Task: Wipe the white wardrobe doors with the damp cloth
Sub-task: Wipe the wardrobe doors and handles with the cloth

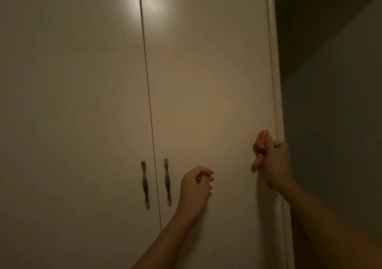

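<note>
The left hand (196, 186) is raised just right of the two door handles (167, 182), its fingers curled in and holding nothing. Higher and to the right, the right hand (276, 163) grips the bunched orange cloth (259, 144). The cloth sticks out past the curled fingers (268, 144) and lies against the right wardrobe door (206, 82) near its outer edge. The left wardrobe door (72, 82) is shut beside it.

Dim rm, warm yellowish light, plain grey wall (334, 124) at rt, darker shadow (306, 16) above it

bare door (206, 72) above, two handles (145, 185) jutting, probably shallow
</note>
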